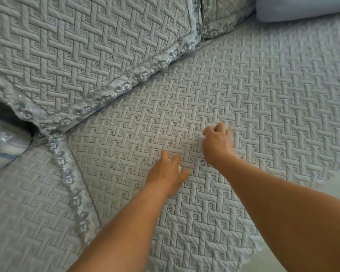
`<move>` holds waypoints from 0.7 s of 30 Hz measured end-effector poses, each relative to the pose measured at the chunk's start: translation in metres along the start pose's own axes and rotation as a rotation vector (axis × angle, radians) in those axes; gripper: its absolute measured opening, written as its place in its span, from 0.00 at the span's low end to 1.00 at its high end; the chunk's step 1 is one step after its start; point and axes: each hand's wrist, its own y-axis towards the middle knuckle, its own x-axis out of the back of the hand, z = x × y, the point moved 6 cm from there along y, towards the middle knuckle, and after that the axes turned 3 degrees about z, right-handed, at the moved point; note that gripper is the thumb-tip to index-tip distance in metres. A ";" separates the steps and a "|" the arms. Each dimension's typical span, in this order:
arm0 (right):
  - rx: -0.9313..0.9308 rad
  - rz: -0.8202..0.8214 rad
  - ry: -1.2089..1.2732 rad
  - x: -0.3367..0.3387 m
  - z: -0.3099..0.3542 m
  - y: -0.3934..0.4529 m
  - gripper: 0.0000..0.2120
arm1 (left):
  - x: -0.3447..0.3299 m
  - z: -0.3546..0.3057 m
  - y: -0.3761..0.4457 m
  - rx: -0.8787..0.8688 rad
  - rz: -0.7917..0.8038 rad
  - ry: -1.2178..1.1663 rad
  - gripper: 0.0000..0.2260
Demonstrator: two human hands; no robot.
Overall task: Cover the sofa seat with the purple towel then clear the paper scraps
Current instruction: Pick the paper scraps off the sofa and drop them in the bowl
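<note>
A pale lilac-grey quilted cover point(253, 91) with a woven pattern lies flat over the sofa seat. My left hand point(168, 170) rests on it near the middle, fingers together, with a small white paper scrap point(179, 168) showing between thumb and fingers. My right hand point(217, 143) is a little farther back and to the right. Its fingers are curled down onto the cover, and a white paper scrap point(202, 136) is pinched at its fingertips. I see no other loose scraps on the visible seat.
Back cushions point(77, 46) in the same quilted fabric with lace trim stand at the upper left. A plain pale blue pillow point(302, 6) lies at the top right. Another cushion point(2, 146) sits at the left edge. The seat's front edge point(263, 242) and floor are at the lower right.
</note>
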 end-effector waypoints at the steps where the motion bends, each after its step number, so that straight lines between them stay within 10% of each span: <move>1: -0.009 -0.002 0.032 -0.004 -0.003 -0.003 0.18 | -0.003 0.001 -0.001 0.030 -0.045 0.039 0.19; 21: -0.001 0.051 0.168 -0.013 0.001 -0.019 0.12 | 0.002 -0.006 -0.005 0.070 -0.154 -0.102 0.08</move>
